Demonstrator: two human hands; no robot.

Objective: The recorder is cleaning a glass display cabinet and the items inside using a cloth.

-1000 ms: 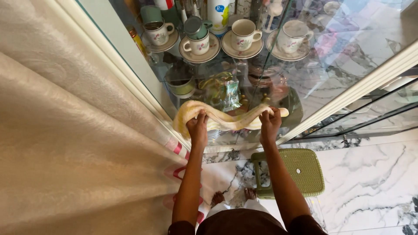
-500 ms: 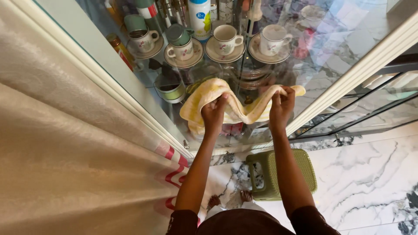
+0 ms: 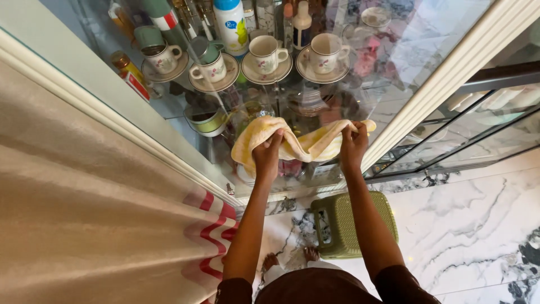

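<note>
While stretched between left hand [image 3: 266,155], right hand [image 3: 352,147], yellow cloth [image 3: 301,143] sags.

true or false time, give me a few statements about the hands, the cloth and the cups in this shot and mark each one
1. Both hands grip the yellow cloth. True: the left hand and the right hand each hold it.
2. The cups sit on saucers. True.
3. The stool is red. False: it is green.
4. The floor is carpeted. False: it is veined marble.
5. A curtain hangs on the left. True.
</note>
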